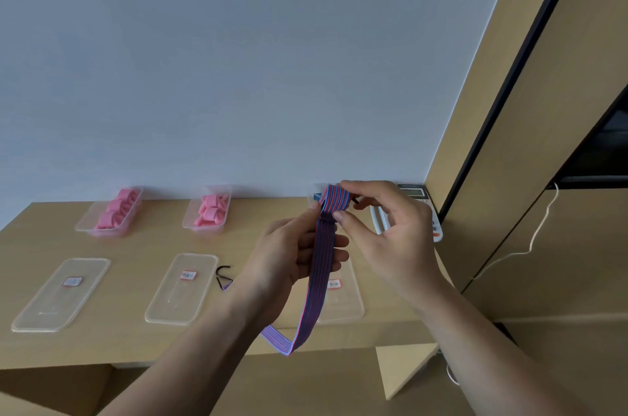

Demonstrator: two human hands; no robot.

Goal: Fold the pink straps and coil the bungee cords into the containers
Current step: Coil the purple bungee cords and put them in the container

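A flat red-and-blue striped bungee cord (321, 266) is held above the desk. Its top end is wound into a small coil (334, 200) that my right hand (387, 235) pinches between thumb and fingers. My left hand (289, 256) grips the strap just below the coil. The free length hangs down in a loop past the desk's front edge, and its black hook (222, 276) lies on the desk. Two clear containers (108, 211) (208, 210) at the back hold folded pink straps. A third container (314, 196) is mostly hidden behind the coil.
Three clear lids with red-edged labels lie on the wooden desk (136, 344): left (61, 293), middle (181, 288), right (339, 296). A calculator (416, 208) sits by the back right corner. A wooden cabinet (560, 211) with a hanging white cord stands on the right.
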